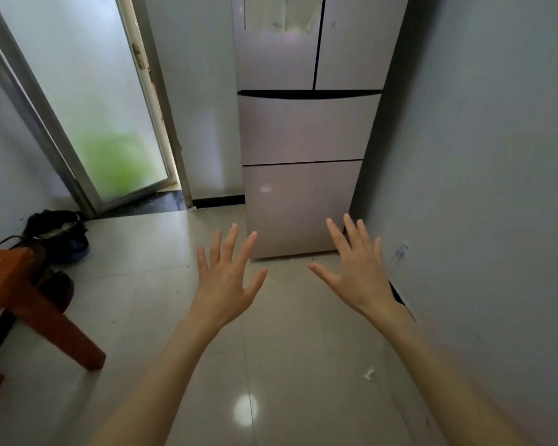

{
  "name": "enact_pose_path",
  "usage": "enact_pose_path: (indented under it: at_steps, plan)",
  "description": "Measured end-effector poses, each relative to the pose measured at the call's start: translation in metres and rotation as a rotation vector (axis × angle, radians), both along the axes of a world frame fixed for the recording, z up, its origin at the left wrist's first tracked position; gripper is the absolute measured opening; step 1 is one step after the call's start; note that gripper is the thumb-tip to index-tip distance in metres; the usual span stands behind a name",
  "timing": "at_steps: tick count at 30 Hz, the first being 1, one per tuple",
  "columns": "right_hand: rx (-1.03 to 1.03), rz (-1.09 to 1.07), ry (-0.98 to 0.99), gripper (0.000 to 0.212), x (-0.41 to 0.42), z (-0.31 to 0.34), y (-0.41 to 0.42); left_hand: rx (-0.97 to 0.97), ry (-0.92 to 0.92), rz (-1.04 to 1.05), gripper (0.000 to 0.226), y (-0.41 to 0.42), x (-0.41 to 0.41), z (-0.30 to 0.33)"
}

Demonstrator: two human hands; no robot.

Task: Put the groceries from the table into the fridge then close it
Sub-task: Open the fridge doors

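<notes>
A tall pale fridge [306, 127] stands straight ahead against the far wall, with two upper doors and two drawer fronts below, all shut. My left hand [227, 275] and my right hand [356, 268] are stretched out in front of me, fingers spread and straight, holding nothing. Both hover above the floor, short of the fridge's lowest drawer. A corner and a leg of the reddish-brown wooden table [16, 294] show at the left edge. No groceries are in view.
A grey wall [484, 156] runs close along my right. At the back left is a frosted glass door [87, 101]. A dark bag [58, 233] lies on the floor beside the table. The glossy tiled floor [271, 365] stretches between me and the fridge.
</notes>
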State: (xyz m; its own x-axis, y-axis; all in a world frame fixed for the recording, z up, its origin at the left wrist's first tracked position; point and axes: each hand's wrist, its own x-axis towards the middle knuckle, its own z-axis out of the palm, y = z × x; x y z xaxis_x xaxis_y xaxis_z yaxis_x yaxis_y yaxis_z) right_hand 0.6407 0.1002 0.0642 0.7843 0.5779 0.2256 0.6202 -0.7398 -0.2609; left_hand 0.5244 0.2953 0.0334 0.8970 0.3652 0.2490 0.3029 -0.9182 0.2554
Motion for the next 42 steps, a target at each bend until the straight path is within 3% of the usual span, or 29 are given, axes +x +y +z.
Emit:
enact_pose_path:
  at_steps: [16,26,32,38,42]
  plan:
    - [0.024,-0.007,0.036,0.081,0.268,-0.007,0.098,-0.001,0.092,-0.025,0.079,0.098,0.268,-0.011]
    - [0.038,0.026,-0.008,0.081,0.440,0.021,0.154,-0.073,-0.007,0.004,0.082,0.141,0.437,0.019]
    - [0.026,0.026,0.016,0.080,0.515,0.017,0.182,-0.259,0.038,0.022,0.071,0.169,0.518,0.011]
    - [0.028,0.016,-0.017,0.078,0.598,0.013,0.223,-0.479,-0.061,0.003,0.064,0.202,0.610,0.007]
    - [0.033,-0.008,-0.039,0.074,0.655,0.017,0.261,-0.835,-0.126,0.002,0.065,0.234,0.669,0.020]
